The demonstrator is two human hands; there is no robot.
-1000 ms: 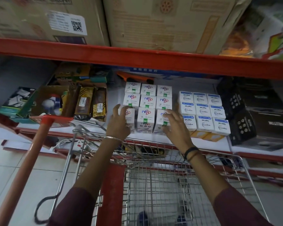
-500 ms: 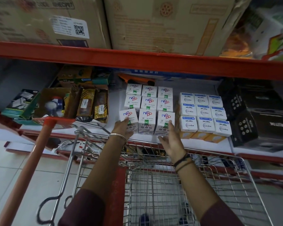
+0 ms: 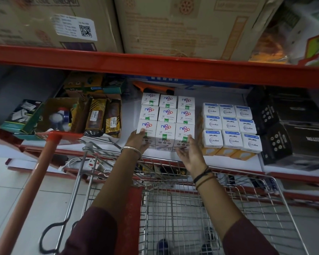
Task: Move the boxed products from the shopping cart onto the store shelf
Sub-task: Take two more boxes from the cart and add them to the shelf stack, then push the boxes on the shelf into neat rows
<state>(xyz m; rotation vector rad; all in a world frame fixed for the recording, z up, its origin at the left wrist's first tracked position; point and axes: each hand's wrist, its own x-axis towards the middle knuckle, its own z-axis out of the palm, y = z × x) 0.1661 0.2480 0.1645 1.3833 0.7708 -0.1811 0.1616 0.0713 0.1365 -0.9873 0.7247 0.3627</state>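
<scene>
White Nippo boxes (image 3: pixel 166 116) stand in a three-by-three block on the white store shelf (image 3: pixel 160 154). My left hand (image 3: pixel 136 142) rests flat against the front-left box (image 3: pixel 146 132), fingers on its side, not wrapped around it. My right hand (image 3: pixel 191 153) hovers palm-up just in front of the front-right box (image 3: pixel 185 134), fingers spread, touching at most with its fingertips. Below my arms is the wire shopping cart (image 3: pixel 182 214); its basket shows no boxes, only dark shapes at the bottom.
White Wipro Garnet boxes (image 3: pixel 230 127) sit right of the Nippo block, black boxes (image 3: pixel 284 133) further right. Brown packets (image 3: pixel 103 118) and an open carton (image 3: pixel 57 115) lie left. A red beam (image 3: pixel 155 69) runs overhead with large cartons above. The cart's red handle (image 3: pixel 31 181) slants at left.
Both hands have slid back from the front row toward the shelf edge. The right hand came off the front-right box and turned palm-up; the left stays at the front-left box.
</scene>
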